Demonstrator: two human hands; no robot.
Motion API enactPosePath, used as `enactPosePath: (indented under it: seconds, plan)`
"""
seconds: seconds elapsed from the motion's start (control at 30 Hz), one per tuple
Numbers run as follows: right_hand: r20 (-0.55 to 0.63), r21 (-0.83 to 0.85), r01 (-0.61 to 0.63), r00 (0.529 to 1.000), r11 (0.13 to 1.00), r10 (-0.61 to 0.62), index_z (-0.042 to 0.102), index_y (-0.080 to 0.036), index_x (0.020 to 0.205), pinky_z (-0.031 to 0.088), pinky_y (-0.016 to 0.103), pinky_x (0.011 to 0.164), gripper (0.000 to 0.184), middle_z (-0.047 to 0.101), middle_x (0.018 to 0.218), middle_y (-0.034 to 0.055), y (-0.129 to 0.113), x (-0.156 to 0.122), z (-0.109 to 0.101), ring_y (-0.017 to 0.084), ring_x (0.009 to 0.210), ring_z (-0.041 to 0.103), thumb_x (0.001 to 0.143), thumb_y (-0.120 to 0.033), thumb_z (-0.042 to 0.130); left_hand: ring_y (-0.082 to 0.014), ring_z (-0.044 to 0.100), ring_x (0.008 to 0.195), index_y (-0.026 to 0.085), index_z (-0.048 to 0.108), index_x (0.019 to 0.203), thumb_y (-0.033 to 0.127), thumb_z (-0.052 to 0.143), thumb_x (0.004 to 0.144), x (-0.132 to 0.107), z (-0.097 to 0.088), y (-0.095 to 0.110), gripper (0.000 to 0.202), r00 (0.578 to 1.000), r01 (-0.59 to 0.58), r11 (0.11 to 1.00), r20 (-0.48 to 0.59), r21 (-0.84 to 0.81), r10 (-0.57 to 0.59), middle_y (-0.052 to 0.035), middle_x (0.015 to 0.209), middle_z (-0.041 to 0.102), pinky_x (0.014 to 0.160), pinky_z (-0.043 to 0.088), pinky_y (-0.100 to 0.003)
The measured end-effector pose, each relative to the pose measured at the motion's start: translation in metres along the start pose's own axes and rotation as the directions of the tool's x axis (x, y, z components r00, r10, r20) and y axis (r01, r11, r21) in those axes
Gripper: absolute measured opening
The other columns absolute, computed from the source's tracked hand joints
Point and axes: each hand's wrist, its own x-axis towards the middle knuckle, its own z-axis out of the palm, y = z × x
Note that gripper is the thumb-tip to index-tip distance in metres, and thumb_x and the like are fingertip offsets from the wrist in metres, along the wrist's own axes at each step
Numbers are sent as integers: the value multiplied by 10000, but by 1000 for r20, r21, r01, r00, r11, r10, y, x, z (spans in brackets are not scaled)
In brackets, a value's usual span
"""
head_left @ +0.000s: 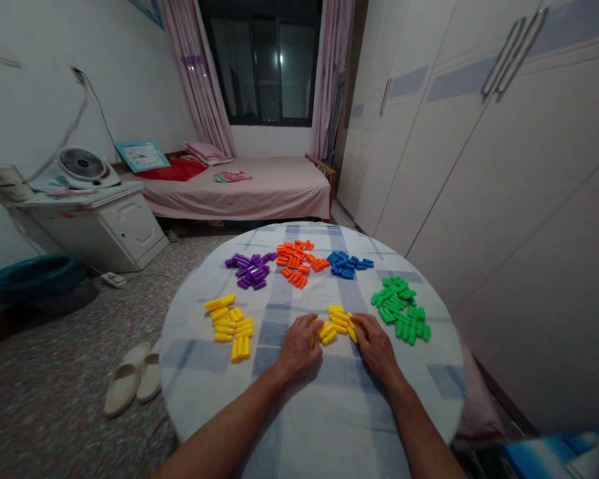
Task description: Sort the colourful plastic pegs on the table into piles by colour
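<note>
A small heap of yellow plastic pieces [335, 322] lies near the middle of a round table [229, 399] covered with a blue-checked cloth. My left hand [299, 347] rests on the cloth at the heap's left side, fingers curled against the pieces. My right hand [377, 344] presses in from the right, its fingertips touching the yellow pieces. Both hands cup the heap between them. A second, larger group of yellow pieces [231, 324] lies further left.
Purple pieces [251, 268], orange pieces [298, 259], blue pieces [348, 263] and green pieces [400, 308] lie sorted in groups across the far half. A white wardrobe [504, 186] stands to the right. Slippers [134, 376] lie on the floor at left; a bed [249, 186] stands behind.
</note>
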Motion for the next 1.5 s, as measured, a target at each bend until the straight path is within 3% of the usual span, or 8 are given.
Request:
enactPosePath:
  seconds: [0.2,0.33,0.53,0.77,0.9,1.03,1.2,1.5]
  plan:
    - [10,-9,9,1000,1000,-9,617,-211,1020,427,382,967,278,603,1103,67,1,-1,0,188,1033,566,853,-263,400,-209,524,1011,208,619,1008,173,516,787,2,-14,2,246,1000,-2,990,17,139,0,-66,1044,598,912,443,-356]
    - [9,-5,2,1000,1000,-2,623,-210,1012,427,380,969,272,606,1098,67,0,0,-1,191,1033,568,842,-262,417,-217,528,986,206,612,945,169,488,826,3,-30,-1,176,999,-27,954,52,298,12,-67,989,604,891,431,-368]
    - [7,3,3,1000,1000,-3,625,-203,1006,434,378,961,271,606,1090,72,0,0,-1,193,1032,569,845,-255,413,-301,468,1175,204,629,889,147,425,864,-14,-61,-29,212,1000,29,835,-13,549,-26,-91,997,638,1027,290,-543]
    - [11,5,-4,1000,1000,4,622,-194,1005,423,375,977,267,600,1097,79,1,0,0,191,1043,564,856,-256,409,-316,480,1182,190,621,960,182,474,845,-36,-86,-56,188,991,132,782,-92,609,-95,-111,1058,633,1012,318,-558]
    - [12,7,0,1000,1000,0,624,-200,1010,424,375,978,269,603,1094,74,1,0,0,189,1043,564,851,-254,414,-325,430,1244,175,614,1036,199,510,828,-32,-79,-51,233,995,94,833,-87,546,-55,-124,1202,585,1029,347,-532]
    - [11,2,-4,1000,1000,4,622,-202,1015,418,376,983,275,601,1106,75,1,0,0,189,1049,561,856,-265,407,-285,436,1249,182,589,1114,213,505,844,-18,-67,-29,285,997,-78,890,31,450,72,-114,1240,564,1030,389,-471]
    - [8,2,3,1000,1000,-3,620,-202,1014,418,379,982,275,603,1105,74,2,-1,0,192,1053,562,852,-268,408,-286,398,1286,210,562,1171,255,551,827,4,-47,-2,347,980,-174,899,158,402,119,-100,1285,532,1056,350,-479]
    - [-1,16,17,1000,1000,-17,623,-186,1002,427,385,974,268,606,1093,83,0,1,0,194,1037,567,847,-262,417,-333,290,1354,203,344,1386,486,630,764,36,0,11,742,944,-277,929,248,246,216,-129,1431,402,1079,261,-546]
